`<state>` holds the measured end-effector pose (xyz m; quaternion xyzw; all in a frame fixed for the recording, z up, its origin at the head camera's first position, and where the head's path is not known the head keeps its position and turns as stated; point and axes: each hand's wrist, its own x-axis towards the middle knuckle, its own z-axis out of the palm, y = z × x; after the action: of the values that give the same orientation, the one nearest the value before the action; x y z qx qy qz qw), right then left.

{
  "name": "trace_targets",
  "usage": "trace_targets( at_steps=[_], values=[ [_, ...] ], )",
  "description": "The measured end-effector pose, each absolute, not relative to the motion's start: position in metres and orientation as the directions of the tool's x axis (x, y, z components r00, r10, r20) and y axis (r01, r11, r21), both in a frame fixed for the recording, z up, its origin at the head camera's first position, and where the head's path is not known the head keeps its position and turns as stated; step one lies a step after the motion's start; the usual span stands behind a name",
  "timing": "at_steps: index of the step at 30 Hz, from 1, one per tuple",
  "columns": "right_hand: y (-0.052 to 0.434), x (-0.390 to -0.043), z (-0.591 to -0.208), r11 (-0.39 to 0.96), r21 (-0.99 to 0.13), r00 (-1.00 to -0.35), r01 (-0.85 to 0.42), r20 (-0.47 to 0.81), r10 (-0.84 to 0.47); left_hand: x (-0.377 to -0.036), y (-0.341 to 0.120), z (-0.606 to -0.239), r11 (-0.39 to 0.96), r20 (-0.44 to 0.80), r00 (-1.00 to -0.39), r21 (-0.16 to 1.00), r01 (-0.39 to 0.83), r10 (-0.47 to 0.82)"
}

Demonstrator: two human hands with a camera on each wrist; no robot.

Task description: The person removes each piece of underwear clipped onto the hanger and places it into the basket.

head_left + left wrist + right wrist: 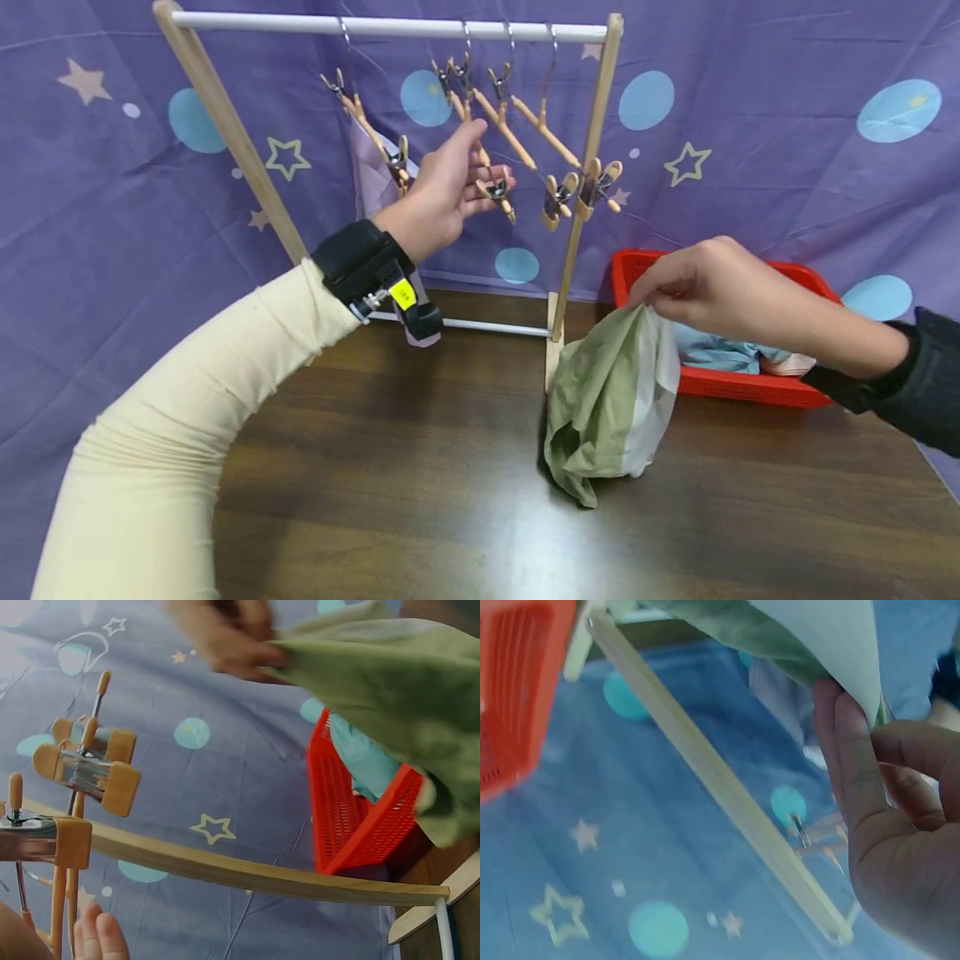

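Observation:
In the head view my left hand (442, 187) is at a wooden clip hanger (459, 106) on the rack. The thumb is up and the fingers extend behind the hanger's lower end, near its clip (497, 190). Just the fingertips and part of that hand show at the lower left of the left wrist view. My right hand (701, 279) pinches the top of a green and white piece of fabric (600, 392), which hangs bunched above the table. Seen from the right wrist, the thumb and fingers grip its edge (847, 645). The fabric's full shape is hidden by folds.
A small rack with a white rail (262, 22) and wooden posts stands on the brown table (420, 500). Several clip hangers hang there; the leftmost carries a lilac cloth (369, 171). Behind my right hand sits a red basket (750, 390) with a blue cloth (712, 350).

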<state>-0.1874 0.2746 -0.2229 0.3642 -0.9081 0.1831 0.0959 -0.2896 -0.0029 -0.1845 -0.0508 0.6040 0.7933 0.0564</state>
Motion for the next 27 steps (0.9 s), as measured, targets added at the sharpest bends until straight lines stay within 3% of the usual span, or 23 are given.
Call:
trace_targets(
  at_steps=[8, 16, 21, 23, 27],
  values=[
    [0.301, -0.188, -0.175, 0.808, -0.209, -0.822, -0.551, 0.301, -0.483, -0.267, -0.007, -0.195, -0.124, -0.111, -0.986, 0.984, -0.127, 0.124],
    [0.339, -0.214, -0.136, 0.853, -0.138, -0.818, -0.503, 0.396, -0.418, -0.244, -0.011, -0.205, 0.011, -0.106, -0.976, 0.994, -0.105, 0.192],
    [0.442, -0.307, -0.137, 0.768, -0.257, -0.788, -0.587, 0.4, -0.468, -0.239, -0.014, -0.21, 0.009, -0.103, -0.975, 0.995, -0.104, 0.199],
    [0.465, -0.328, -0.132, 0.715, -0.404, -0.817, -0.57, 0.374, -0.439, -0.239, -0.015, -0.211, -0.004, -0.105, -0.974, 0.994, -0.108, 0.202],
    [0.432, -0.295, -0.112, 0.602, -0.63, -0.87, -0.49, 0.393, -0.297, -0.238, -0.019, -0.21, -0.03, -0.107, -0.974, 0.993, -0.115, 0.199]
  ],
)
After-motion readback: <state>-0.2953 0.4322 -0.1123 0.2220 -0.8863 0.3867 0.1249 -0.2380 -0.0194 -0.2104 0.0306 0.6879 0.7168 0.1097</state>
